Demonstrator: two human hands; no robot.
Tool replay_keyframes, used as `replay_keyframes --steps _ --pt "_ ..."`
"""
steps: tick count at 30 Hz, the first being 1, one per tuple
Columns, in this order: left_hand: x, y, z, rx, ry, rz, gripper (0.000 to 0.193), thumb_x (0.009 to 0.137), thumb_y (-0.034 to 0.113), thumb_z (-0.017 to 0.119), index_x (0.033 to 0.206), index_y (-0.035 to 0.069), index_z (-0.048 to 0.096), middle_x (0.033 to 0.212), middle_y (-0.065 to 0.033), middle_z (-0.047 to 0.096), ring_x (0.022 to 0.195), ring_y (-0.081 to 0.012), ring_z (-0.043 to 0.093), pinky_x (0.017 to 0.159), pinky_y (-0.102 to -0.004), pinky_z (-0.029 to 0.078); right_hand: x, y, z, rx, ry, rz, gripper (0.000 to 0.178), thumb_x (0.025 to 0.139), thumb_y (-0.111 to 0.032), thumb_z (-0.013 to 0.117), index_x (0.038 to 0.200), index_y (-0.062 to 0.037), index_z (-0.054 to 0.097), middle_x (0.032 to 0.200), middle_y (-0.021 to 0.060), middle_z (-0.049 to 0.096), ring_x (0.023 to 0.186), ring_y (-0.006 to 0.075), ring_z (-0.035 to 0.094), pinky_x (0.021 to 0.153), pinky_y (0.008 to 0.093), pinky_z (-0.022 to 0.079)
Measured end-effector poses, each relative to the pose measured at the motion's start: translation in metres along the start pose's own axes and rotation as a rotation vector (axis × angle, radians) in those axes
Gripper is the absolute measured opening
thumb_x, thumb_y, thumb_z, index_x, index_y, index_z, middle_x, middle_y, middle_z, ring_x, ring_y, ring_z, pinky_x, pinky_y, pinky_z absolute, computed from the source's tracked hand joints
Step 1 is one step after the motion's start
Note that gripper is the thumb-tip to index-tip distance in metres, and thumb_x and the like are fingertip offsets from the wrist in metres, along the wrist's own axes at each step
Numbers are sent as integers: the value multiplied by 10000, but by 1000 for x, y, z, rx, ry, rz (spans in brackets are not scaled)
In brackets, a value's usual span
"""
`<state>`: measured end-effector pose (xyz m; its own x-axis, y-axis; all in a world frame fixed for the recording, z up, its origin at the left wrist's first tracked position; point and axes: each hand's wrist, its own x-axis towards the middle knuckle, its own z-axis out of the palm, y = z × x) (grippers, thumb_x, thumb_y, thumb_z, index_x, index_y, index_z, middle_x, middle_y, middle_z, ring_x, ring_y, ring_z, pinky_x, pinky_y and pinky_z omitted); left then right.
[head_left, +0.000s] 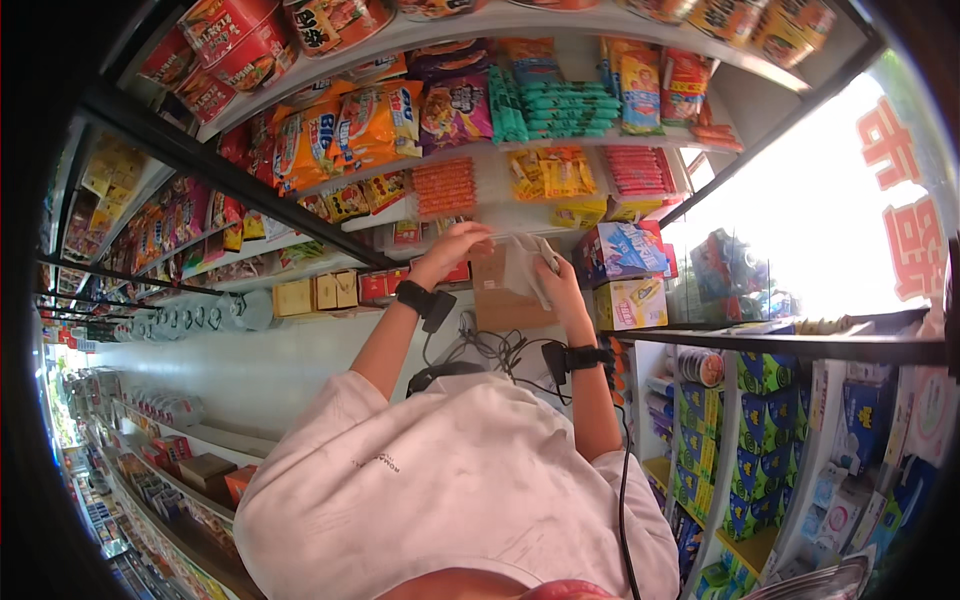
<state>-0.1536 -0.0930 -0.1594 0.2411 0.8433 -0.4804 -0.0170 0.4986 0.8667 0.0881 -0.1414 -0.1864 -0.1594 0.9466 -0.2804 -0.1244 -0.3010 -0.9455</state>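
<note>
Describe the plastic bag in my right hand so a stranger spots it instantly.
Start at the snack shelves, then drop to the right hand below. The plastic bag it grips is whitish and see-through, unlike the brown cardboard box behind it.

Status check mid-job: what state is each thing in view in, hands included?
Left hand: partly open, nothing visible in it.
Right hand: closed on the translucent plastic.
Translucent plastic: held, loose and creased.
Cardboard box: partly covered; open or closed, cannot tell.
Black wrist straps: fastened, one per wrist.
Black cables: tangled.
Teal packets: stacked.
</note>
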Motion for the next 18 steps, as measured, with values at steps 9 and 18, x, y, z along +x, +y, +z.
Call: replay_keyframes --steps 9,18 --pt "129 -64 -157 554 533 239 276 976 151 580 1168 -43 623 956 -148 668 854 -239 657 758 -397 554 206 81 77 -430 303 -106 343 982 -256 533 1115 56 587 869 181 658 784 314 640 694 397 479" --pt "198 -94 -220 1138 564 322 307 912 201 647 1119 -24 617 1041 -252 637 962 -413 619 778 -506 506 310 130 155 -297 377 -315 368 925 -172 591 1232 15 513 1059 278 652 943 446 625 800 482 483"
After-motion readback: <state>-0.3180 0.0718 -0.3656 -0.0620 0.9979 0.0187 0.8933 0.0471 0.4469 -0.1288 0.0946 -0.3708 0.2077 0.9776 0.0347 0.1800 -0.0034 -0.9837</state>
